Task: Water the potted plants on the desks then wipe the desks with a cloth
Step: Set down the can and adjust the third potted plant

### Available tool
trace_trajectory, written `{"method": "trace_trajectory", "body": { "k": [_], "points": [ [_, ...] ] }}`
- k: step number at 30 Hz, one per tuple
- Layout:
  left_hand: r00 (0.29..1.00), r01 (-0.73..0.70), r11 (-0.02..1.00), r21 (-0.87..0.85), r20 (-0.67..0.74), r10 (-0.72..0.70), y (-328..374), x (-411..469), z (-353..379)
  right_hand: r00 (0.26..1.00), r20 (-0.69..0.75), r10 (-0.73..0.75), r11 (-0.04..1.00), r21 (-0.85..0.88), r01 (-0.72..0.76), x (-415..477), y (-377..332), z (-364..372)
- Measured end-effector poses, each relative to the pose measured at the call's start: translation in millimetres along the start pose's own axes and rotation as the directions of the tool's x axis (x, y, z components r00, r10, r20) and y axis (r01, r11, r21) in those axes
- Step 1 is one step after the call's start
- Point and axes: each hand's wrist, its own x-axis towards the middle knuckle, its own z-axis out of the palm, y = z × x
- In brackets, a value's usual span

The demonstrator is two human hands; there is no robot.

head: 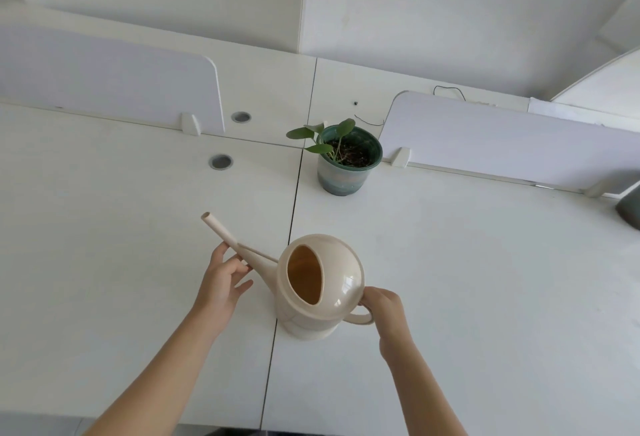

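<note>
The left hand (pixel 225 283), in the lower centre of the frame, holds the long spout of a beige plastic watering can (pixel 332 283). Its thumb is against the tube and its fingers are curled on it near where it widens into the body. The right hand (pixel 382 307), just right of centre, is wrapped round the loop handle at the back of the can.

The can is upright between the two hands. Its round base appears to rest on the white worktop (pixel 138 262), just right of a dark seam (pixel 293 210) that runs from the upper middle to the bottom edge. The spout reaches up and left across that seam. The oval filling hole faces the camera; whether there is water inside cannot be told.

Above the can, right of the seam and well apart from it, a round dark-green pot (pixel 341 176) holds a small plant (pixel 301 132) with a few broad leaves. Two grey round cable holes (pixel 220 162) lie left of the pot. Pale lilac divider panels (pixel 104 82) stand at the upper left and at the right. A thin black wire (pixel 450 89) lies behind the pot.
</note>
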Motion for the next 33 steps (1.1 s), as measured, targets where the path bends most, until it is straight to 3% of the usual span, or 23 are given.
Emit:
{"method": "trace_trajectory", "body": {
  "k": [9,14,18,22,26,28,31,33],
  "points": [
    [1.000,-0.001,1.000,0.010,-0.030,0.001,-2.6,-3.7,-8.4,0.999,0.029,0.019,1.000,-0.014,-0.019,2.2,2.3,7.2],
    [0.997,0.000,0.975,0.220,-0.070,0.016,1.9,-8.3,-7.0,0.999,0.040,-0.002,1.000,0.002,0.002,11.1,0.6,0.3],
    [0.968,-0.170,0.867,0.468,-0.083,0.235,13.7,-30.0,-0.1,0.989,-0.120,-0.090,0.992,0.083,0.100,28.0,-11.8,-15.8],
    [0.946,-0.258,0.824,0.505,-0.039,0.321,33.5,-26.5,21.7,0.976,-0.158,-0.151,0.979,0.112,0.170,56.8,-39.8,-22.8],
    [0.962,-0.245,0.819,0.519,0.028,0.270,55.0,23.1,53.2,0.969,-0.171,-0.177,0.973,0.116,0.198,93.3,-71.4,-19.3],
    [0.981,-0.191,0.830,0.525,0.090,0.169,61.4,55.0,69.9,0.971,-0.171,-0.167,0.974,0.122,0.189,113.1,-83.9,-16.3],
    [0.996,0.006,0.926,0.377,0.084,-0.040,62.8,99.6,93.2,0.972,-0.174,-0.160,0.976,0.121,0.183,140.6,-99.6,-12.4],
    [0.994,0.092,0.967,0.238,0.043,-0.105,59.5,127.0,103.4,0.969,-0.181,-0.168,0.971,0.139,0.194,157.1,-107.5,-10.7]
  ]
}}
